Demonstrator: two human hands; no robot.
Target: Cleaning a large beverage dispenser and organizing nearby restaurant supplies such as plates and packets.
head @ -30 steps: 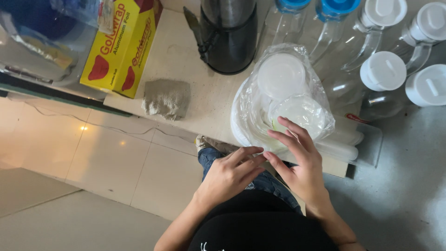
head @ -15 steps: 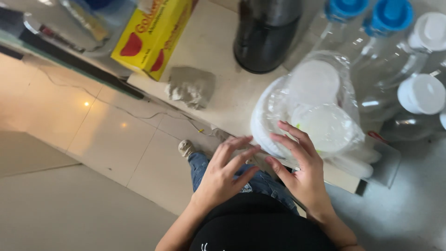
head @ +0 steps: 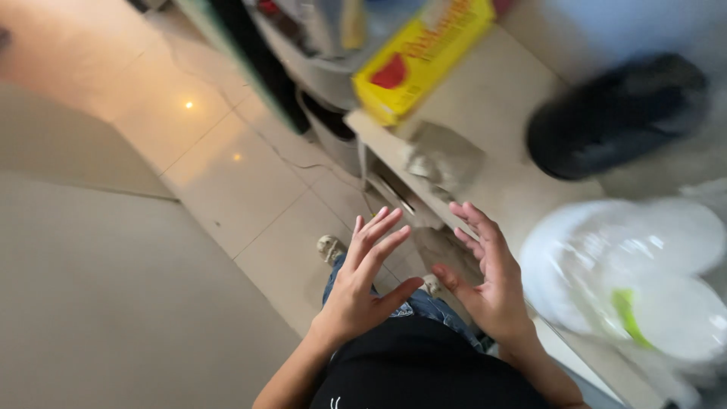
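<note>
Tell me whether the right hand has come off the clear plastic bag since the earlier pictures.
Yes. The right hand has pulled back off the clear plastic bag, now open beside the counter edge.

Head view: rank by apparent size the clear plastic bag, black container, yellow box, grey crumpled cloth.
1. clear plastic bag
2. black container and yellow box: look alike, box cut off by the frame, unranked
3. grey crumpled cloth

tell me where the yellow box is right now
In the head view the yellow box lies at the top centre on the counter's far end, left of the dark round container, beyond a grey crumpled bag.
</note>
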